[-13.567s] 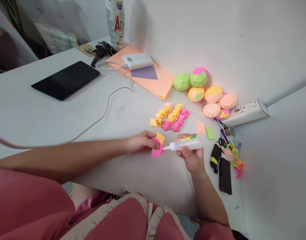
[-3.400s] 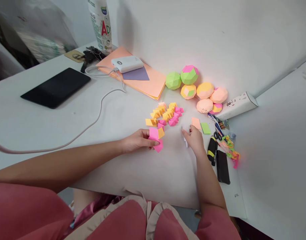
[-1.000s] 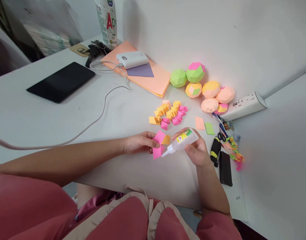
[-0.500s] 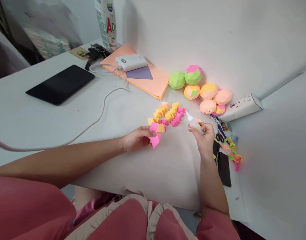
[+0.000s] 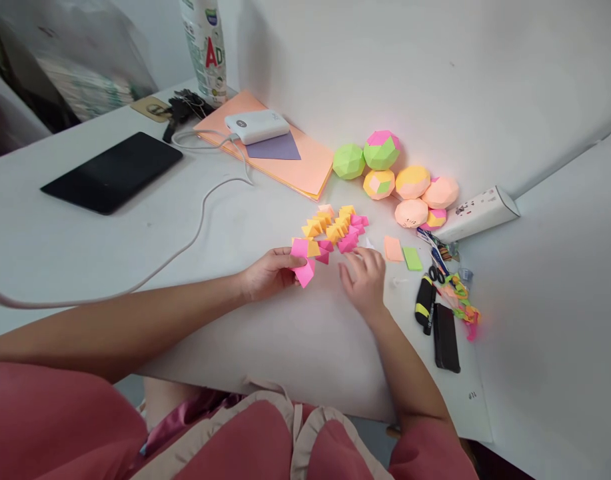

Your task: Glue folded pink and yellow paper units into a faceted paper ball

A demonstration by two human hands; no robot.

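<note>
My left hand [image 5: 271, 273] pinches a folded pink and yellow-orange paper piece [image 5: 303, 272] between thumb and fingers. Just right of it my right hand [image 5: 368, 283] has thumb and index finger apart, close to the pink folded pieces [image 5: 350, 239]. The white nozzle of a glue bottle [image 5: 369, 243] pokes out past the curled other fingers; the bottle's body is hidden by the hand. Beyond both hands lie rows of folded yellow-orange pieces [image 5: 338, 230] and pink ones on the table.
Faceted paper balls [image 5: 412, 182] sit by the wall. To the right lie peach and green paper squares [image 5: 393, 249], a small clear white piece [image 5: 399, 282], scissors [image 5: 436, 274], a cutter [image 5: 425, 300] and a black case [image 5: 446, 338]. A tablet [image 5: 112, 172] and a cabled power bank [image 5: 258, 127] are left.
My right hand has moved left, toward the pink folded pieces, and its thumb and index finger have spread. The paper squares and the cutter have come into view. My left hand keeps its hold.
</note>
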